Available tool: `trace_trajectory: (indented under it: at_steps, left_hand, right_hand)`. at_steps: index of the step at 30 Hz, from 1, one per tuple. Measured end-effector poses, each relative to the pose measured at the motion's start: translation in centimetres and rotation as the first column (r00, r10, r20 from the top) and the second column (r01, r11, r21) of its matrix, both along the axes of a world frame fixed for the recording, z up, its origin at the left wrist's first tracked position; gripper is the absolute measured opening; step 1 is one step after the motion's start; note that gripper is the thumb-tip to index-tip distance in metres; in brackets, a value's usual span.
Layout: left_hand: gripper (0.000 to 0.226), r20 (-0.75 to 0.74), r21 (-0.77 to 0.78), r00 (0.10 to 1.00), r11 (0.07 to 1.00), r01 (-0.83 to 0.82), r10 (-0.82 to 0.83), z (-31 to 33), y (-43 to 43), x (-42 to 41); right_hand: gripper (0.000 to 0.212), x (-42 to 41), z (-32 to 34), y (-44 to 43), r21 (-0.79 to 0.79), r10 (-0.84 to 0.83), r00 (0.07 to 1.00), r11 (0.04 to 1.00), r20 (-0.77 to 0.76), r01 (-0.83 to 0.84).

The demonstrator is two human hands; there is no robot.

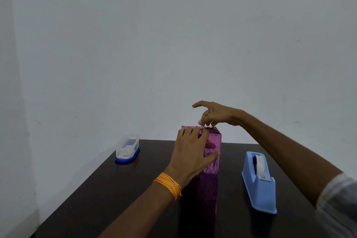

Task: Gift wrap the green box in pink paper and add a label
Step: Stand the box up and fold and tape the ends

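The pink-wrapped box (209, 162) stands upright mid-table (108, 189). The left hand (193, 152) grips its upper side; the right hand (214, 115) pinches a clear tape strip (210, 125) at its top. Right of the box sits a blue tape dispenser (258, 183); left, a lidded container (127, 149).

The box (209, 162) stands upright on end on the table (119, 189), tall and narrow, covered in shiny pink paper (213, 142) with a fine dotted, glittering pattern. No green shows through. Its lower half lies in shadow and reads dark purple; the upper half catches light. The top end, toward 12 o'clock, shows folded paper edges meeting at creases. It sits near the table's middle, slightly toward 1 o'clock.
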State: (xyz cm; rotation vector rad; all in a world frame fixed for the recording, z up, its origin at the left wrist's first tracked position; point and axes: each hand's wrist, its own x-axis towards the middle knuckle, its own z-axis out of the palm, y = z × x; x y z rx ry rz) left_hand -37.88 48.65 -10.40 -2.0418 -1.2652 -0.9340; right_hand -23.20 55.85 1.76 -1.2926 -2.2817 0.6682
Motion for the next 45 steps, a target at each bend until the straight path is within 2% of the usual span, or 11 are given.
trace_trajectory:
  at_steps: [11, 21, 24, 28, 30, 33, 36, 40, 43, 45]
  left_hand:
    - [0.070, -0.003, 0.010, 1.000, 1.000, -0.005, 0.005, 0.1, -0.1, 0.0]
    - [0.073, -0.022, -0.028, 1.000, 1.000, -0.009, 0.008, 0.3, -0.3, 0.0]
    - [0.075, -0.033, -0.028, 0.999, 0.999, -0.024, 0.023, 0.4, -0.3, 0.0]
    - [0.076, -0.034, -0.029, 0.999, 0.999, -0.022, 0.021, 0.5, -0.4, -0.2]
    - [0.075, -0.038, -0.021, 0.999, 1.000, -0.014, 0.013, 0.5, -0.5, -0.3]
    - [0.075, -0.020, -0.011, 1.000, 1.000, 0.006, -0.006, 0.5, -0.4, -0.1]
    - [0.075, -0.014, 0.008, 1.000, 1.000, 0.010, -0.010, 0.4, -0.4, 0.1]
    - [0.069, -0.020, 0.033, 1.000, 0.999, 0.016, -0.016, 0.4, -0.4, -0.3]
    - [0.073, -0.023, 0.021, 1.000, 1.000, 0.001, 0.000, 0.5, -0.5, -0.1]
    - [0.076, -0.012, -0.007, 1.000, 1.000, -0.004, 0.004, 0.6, -0.7, 0.0]
  right_hand:
    - [0.064, 0.0, 0.0, 0.2, -0.009, -0.021, 0.999, 1.000, -0.029, 0.021]
    - [0.083, -1.6, 0.6, 0.5, 0.065, -0.140, 0.961, 0.990, 0.237, 0.129]
    - [0.092, -2.1, 1.4, 0.4, 0.102, -0.217, 0.919, 0.976, 0.329, 0.194]
    - [0.105, -2.0, 1.8, 0.0, 0.282, -0.378, 0.821, 0.919, 0.428, 0.276]
    - [0.106, -1.0, 1.3, -0.2, 0.281, -0.412, 0.803, 0.907, 0.430, 0.315]
    - [0.086, 0.9, -0.5, -0.2, 0.014, -0.395, 0.889, 0.915, 0.232, 0.403]
    - [0.058, 1.9, -3.5, -0.2, -0.228, -0.387, 0.921, 0.901, -0.045, 0.368]
    - [0.041, 1.7, -5.6, -0.2, -0.268, -0.431, 0.828, 0.897, -0.358, 0.351]
    - [0.041, 1.2, -5.4, -0.8, -0.290, -0.400, 0.828, 0.909, -0.394, 0.301]
    - [0.033, 0.9, -5.7, -1.1, -0.269, -0.378, 0.835, 0.919, -0.400, 0.287]
